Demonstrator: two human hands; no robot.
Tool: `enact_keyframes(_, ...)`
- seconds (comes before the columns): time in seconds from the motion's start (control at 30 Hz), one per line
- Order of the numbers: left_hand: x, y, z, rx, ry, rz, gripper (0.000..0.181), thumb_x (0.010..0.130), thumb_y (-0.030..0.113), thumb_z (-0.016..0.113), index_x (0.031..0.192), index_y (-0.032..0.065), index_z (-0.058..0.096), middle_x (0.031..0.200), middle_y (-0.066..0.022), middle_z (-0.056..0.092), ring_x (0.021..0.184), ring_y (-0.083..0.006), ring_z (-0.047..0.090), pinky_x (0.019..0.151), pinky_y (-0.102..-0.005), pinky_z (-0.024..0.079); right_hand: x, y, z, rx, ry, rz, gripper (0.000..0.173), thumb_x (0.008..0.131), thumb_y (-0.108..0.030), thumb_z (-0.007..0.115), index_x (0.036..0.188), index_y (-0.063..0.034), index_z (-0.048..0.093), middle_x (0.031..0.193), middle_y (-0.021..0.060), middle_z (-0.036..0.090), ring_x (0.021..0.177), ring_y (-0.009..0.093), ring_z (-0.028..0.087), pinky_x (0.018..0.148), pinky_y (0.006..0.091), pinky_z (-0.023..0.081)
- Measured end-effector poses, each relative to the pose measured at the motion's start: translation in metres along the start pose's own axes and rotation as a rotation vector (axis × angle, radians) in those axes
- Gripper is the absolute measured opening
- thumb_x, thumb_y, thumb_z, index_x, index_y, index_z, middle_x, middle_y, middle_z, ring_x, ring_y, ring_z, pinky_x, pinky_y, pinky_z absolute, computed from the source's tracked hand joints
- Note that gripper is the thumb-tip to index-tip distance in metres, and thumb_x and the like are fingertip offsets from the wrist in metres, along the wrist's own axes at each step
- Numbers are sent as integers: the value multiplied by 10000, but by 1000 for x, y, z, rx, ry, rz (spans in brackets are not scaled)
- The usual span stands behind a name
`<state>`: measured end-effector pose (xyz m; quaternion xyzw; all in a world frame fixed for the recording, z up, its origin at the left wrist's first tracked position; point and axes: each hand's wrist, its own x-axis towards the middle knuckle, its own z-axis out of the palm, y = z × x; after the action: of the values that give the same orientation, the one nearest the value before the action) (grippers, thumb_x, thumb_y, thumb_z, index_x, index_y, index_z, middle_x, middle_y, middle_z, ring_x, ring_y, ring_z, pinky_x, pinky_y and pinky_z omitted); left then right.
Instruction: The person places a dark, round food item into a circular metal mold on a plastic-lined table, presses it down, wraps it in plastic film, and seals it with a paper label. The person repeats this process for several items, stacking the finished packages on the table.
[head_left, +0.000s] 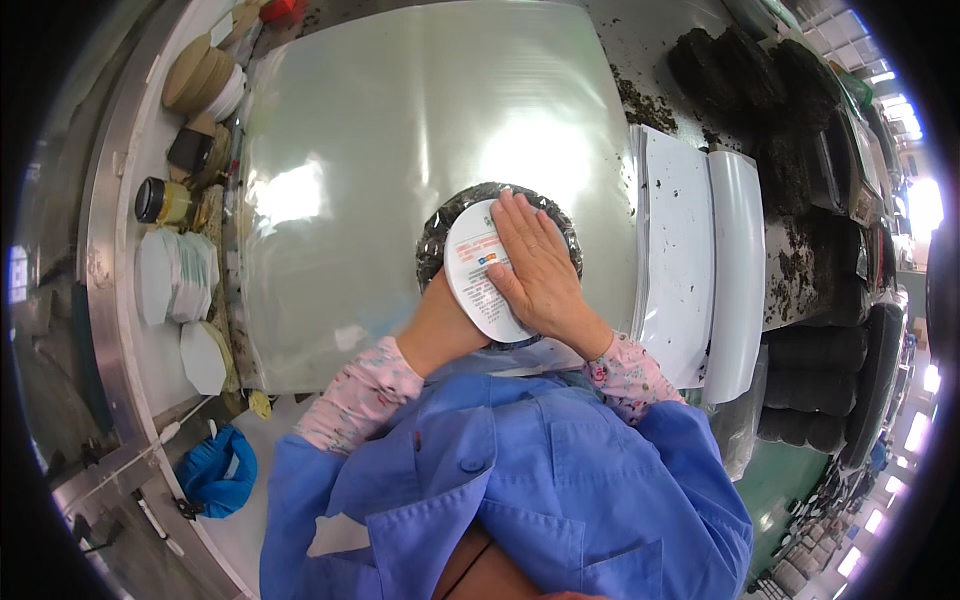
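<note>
A round, dark, flat bundle wrapped in clear film (442, 217) lies at the near edge of a large stack of clear plastic sheets (360, 150). Over it is a white printed card with rounded ends (469, 270), slightly tilted. My right hand (534, 270) rests flat on the card's right side, fingers together and pointing away from me. My left hand (446, 319) reaches under the card's left edge; its fingers are hidden by the card, so its grip cannot be seen.
At left stand stacked cardboard discs (196, 75), a dark-lidded jar (166, 201) and white octagonal cards (176, 274). White sheets (675, 247) and a rolled sheet (735, 277) lie at right, beside dark crumbs (645, 109) and stacked dark round cakes (750, 67).
</note>
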<state>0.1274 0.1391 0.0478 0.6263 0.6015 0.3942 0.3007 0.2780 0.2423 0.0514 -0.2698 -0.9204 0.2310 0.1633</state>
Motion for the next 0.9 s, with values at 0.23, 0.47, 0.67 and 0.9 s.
enact_keyframes(0.23, -37, -21, -47, 542, 103, 240, 425, 851, 153, 694, 1240, -17, 689, 1311, -153, 670, 1342, -372, 544, 1181, -565, 338, 4, -5, -1, -8, -25, 0, 715, 1079, -470, 404, 1586, 26, 322, 1667, 217, 289, 1567, 338, 240, 1275, 472, 145)
enact_keyframes(0.47, -20, -7, -18, 401, -37, 40, 465, 930, 110, 589, 1385, 14, 595, 1452, -183, 580, 1485, -354, 381, 1237, -598, 196, 6, -12, 4, -142, -100, -111, 699, 1060, -513, 424, 1591, -60, 376, 1686, 152, 285, 1572, 350, 218, 1266, 545, 122)
enact_keyframes(0.67, -40, -21, -26, 307, 147, 135, 423, 934, 114, 579, 1330, -25, 624, 1424, -188, 596, 1481, -388, 378, 1229, -613, 203, 10, -14, 2, -162, -99, -123, 716, 1036, -568, 451, 1588, -115, 408, 1686, 123, 299, 1564, 357, 234, 1257, 572, 129)
enact_keyframes(0.9, -48, -10, -22, 465, 115, 87, 407, 904, 138, 604, 1269, -32, 659, 1365, -169, 624, 1433, -398, 401, 1210, -635, 209, 8, -15, 4, -191, -111, -181, 723, 1021, -590, 466, 1577, -130, 432, 1677, 98, 328, 1556, 377, 242, 1233, 633, 131)
